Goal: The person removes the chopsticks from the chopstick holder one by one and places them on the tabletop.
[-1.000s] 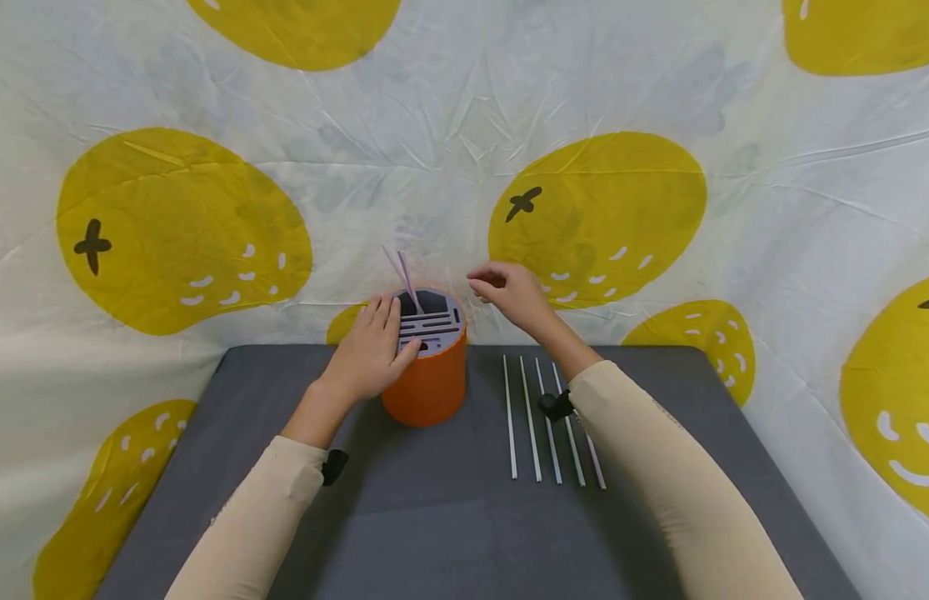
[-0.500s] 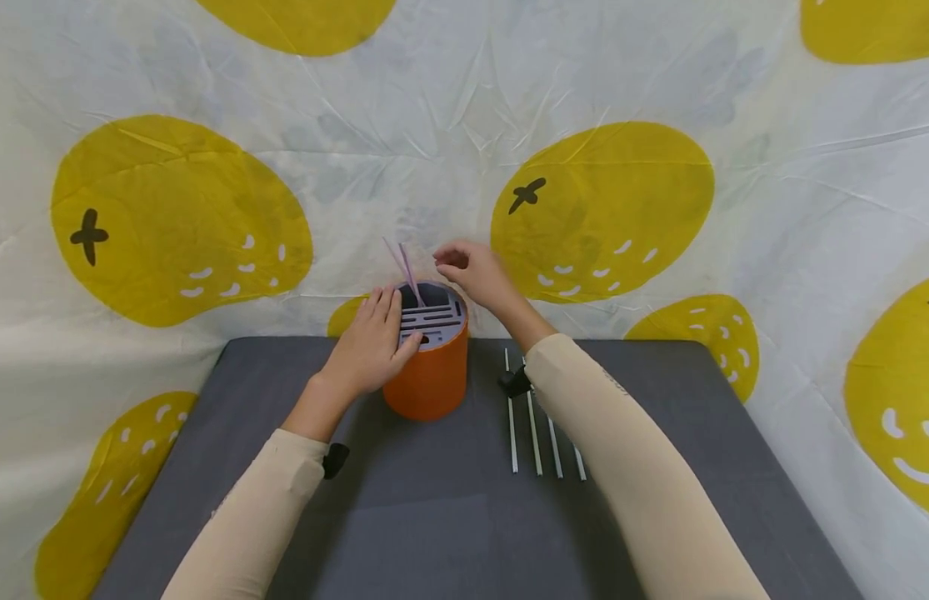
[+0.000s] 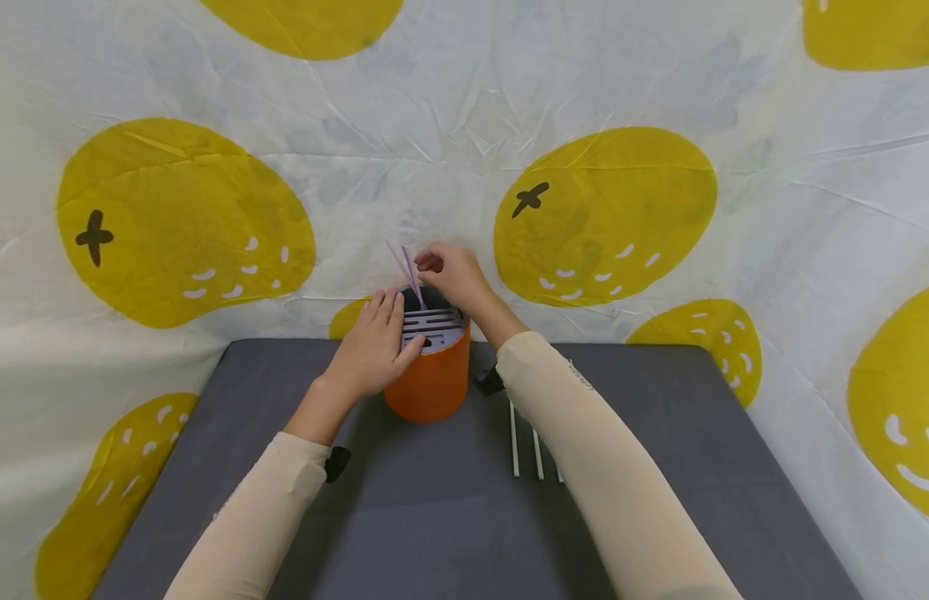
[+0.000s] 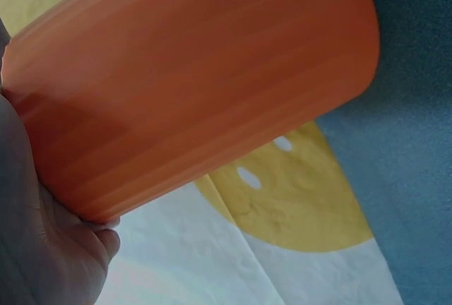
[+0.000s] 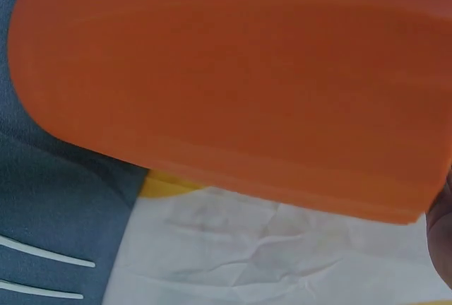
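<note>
An orange cylindrical holder (image 3: 428, 379) with a grey slotted lid (image 3: 434, 325) stands at the back of the dark grey table (image 3: 434, 517). Two thin pink straws (image 3: 412, 271) stick up from its rear slot. My left hand (image 3: 398, 327) rests against the holder's left side, fingers straight along the rim and thumb on the lid. My right hand (image 3: 428, 262) reaches over the holder and pinches the top of a pink straw. The orange wall (image 4: 198, 86) fills the left wrist view, my palm (image 4: 42, 248) against it. The right wrist view also shows the wall (image 5: 233, 86).
Several white straws (image 3: 514, 442) lie side by side on the table right of the holder, partly under my right forearm; two show as white straw ends (image 5: 42, 257) in the right wrist view. A white cloth with yellow fruit shapes (image 3: 606, 217) hangs close behind the table.
My right hand has moved left from beside the holder to the straws standing in it. The left hand and the holder have stayed put.
</note>
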A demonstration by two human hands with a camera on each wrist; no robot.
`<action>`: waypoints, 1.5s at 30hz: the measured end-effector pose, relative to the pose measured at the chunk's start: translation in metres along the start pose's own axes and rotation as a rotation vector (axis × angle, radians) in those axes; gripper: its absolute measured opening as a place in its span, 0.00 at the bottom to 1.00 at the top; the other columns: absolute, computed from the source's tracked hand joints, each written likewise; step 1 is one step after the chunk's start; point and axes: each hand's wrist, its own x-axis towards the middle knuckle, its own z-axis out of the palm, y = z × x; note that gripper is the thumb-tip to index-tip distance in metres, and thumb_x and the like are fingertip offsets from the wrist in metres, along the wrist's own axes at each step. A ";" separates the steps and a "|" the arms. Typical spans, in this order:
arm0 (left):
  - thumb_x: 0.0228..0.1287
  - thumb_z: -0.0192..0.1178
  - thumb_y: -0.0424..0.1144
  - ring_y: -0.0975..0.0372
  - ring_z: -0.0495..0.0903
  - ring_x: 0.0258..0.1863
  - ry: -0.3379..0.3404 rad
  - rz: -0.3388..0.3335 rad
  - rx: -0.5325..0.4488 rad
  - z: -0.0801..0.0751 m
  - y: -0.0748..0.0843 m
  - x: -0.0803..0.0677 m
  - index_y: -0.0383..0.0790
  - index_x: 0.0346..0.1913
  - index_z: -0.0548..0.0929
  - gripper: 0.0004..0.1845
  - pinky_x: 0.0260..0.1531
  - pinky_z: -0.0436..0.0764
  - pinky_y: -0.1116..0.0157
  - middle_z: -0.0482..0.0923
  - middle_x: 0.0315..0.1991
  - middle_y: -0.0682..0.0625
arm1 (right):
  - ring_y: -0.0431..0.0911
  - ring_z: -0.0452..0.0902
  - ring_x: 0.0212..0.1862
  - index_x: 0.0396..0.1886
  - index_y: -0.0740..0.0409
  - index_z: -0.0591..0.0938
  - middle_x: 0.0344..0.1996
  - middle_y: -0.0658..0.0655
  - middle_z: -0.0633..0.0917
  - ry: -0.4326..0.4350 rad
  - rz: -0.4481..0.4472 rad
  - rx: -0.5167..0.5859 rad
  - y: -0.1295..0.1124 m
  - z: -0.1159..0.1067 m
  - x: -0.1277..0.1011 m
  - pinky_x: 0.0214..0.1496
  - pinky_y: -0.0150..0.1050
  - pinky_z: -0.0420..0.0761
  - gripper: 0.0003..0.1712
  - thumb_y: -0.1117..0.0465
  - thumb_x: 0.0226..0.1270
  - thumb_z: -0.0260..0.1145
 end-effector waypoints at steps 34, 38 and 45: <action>0.82 0.36 0.61 0.43 0.39 0.84 -0.006 -0.009 0.003 0.001 -0.001 0.001 0.27 0.81 0.46 0.44 0.82 0.45 0.46 0.42 0.83 0.32 | 0.51 0.86 0.49 0.46 0.59 0.86 0.44 0.58 0.89 0.036 0.030 0.058 0.001 0.007 -0.006 0.53 0.42 0.86 0.08 0.61 0.73 0.69; 0.82 0.36 0.61 0.42 0.41 0.84 -0.004 -0.009 0.009 0.002 -0.001 0.001 0.27 0.82 0.46 0.44 0.82 0.45 0.46 0.42 0.83 0.32 | 0.52 0.86 0.47 0.47 0.60 0.84 0.43 0.59 0.87 0.070 0.046 0.131 -0.004 -0.003 -0.010 0.50 0.41 0.88 0.07 0.62 0.74 0.67; 0.81 0.37 0.62 0.41 0.43 0.83 0.003 -0.013 0.018 0.003 -0.002 0.002 0.27 0.81 0.47 0.45 0.82 0.46 0.46 0.44 0.83 0.32 | 0.52 0.87 0.44 0.47 0.62 0.81 0.42 0.61 0.86 0.142 -0.024 0.217 -0.018 -0.025 -0.011 0.50 0.39 0.89 0.06 0.65 0.74 0.67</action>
